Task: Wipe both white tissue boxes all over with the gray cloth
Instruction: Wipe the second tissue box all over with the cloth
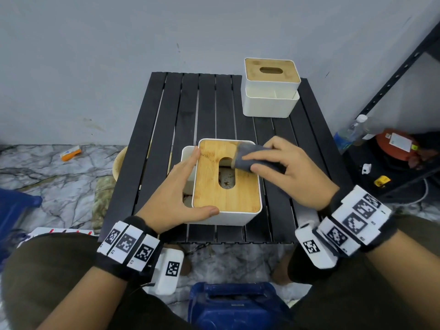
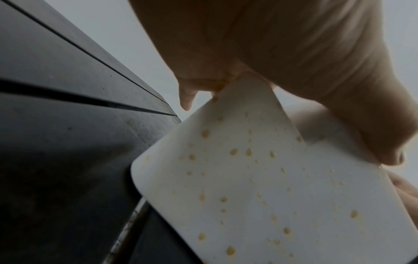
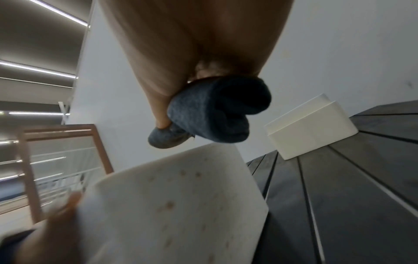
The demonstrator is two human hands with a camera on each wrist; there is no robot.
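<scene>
The near white tissue box with a bamboo lid stands mid-table. Its walls carry yellowish spots, also seen on the near box in the right wrist view. My left hand grips its left side, fingers along the lid's edge and thumb at the front corner. My right hand holds the folded gray cloth against the lid's far right part, beside the slot. From the right wrist, the cloth bulges from under the palm. The second tissue box stands at the table's far right corner, untouched.
The black slatted table is small, with a wall just behind it. A dark metal shelf, a water bottle and a red object stand at the right. A blue container sits between my knees.
</scene>
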